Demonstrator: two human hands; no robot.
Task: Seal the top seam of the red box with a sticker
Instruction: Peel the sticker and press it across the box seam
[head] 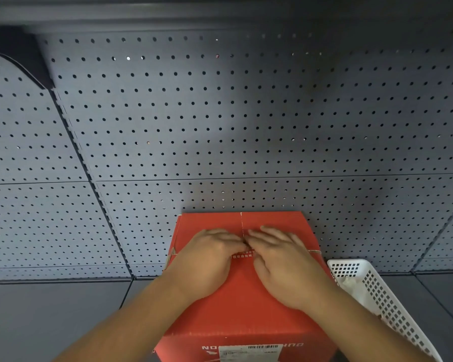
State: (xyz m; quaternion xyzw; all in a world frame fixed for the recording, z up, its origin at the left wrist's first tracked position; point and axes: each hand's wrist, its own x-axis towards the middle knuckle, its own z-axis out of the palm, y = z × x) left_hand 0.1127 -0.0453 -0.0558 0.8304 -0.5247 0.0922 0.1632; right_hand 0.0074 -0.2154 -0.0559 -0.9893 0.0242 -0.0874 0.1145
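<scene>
Fingers [236, 240]: both sets extended and flat, tips meeting at the seam, gripping nothing.
Left hand [207, 259]: palm down on the left top flap.
Right hand [283, 262]: palm down on the right top flap.
Sticker: cannot tell; hidden if under the fingertips.
Red box [242, 304]: on the grey shelf [50, 314], its far side against the pegboard [220, 113] at the back edge.
White basket [377, 291]: just beside the box, toward the shelf's right.

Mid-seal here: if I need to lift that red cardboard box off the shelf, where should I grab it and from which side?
Probably grip the red cardboard box by its two side walls, one hand coming in from each side. The left hand and right hand lie flat on top, which offers no handle, and the grey pegboard blocks the back.
</scene>
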